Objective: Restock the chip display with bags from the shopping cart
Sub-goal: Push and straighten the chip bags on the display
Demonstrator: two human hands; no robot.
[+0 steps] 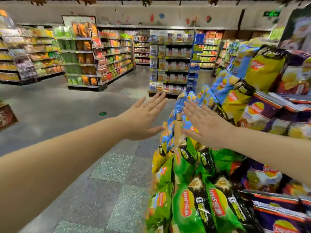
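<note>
Several blue bags [188,105] were seen standing at the far corner of the chip display [262,115], which filled the right side of the view. Green bags [193,199] were packed below them along the display's near edge, and yellow bags [264,68] and purple bags [259,110] were stacked higher up and further right. No shopping cart was caught in the view.

The right hand [207,125] was held flat, palm down, just over the blue bags, its fingers [190,106] straight and spread, with nothing gripped. Whether the palm was actually touching the bags could not be told. The left hand [144,116] was stretched out beside it, to the left of the display and above the floor [70,106], its fingers [158,100] likewise straight and slightly apart, with nothing held. The two hands were kept near each other, the corner of blue bags lying between them.

Beyond the hands, a grey speckled floor was shown running back to long aisles of shelves [80,56] stocked with orange, green and yellow packets. A further shelf unit [170,64] of pale packets was placed straight ahead, with a narrow blue rack [195,59] standing at its right end. A small green mark [102,113] was seen on the floor to the left of the left hand.
</note>
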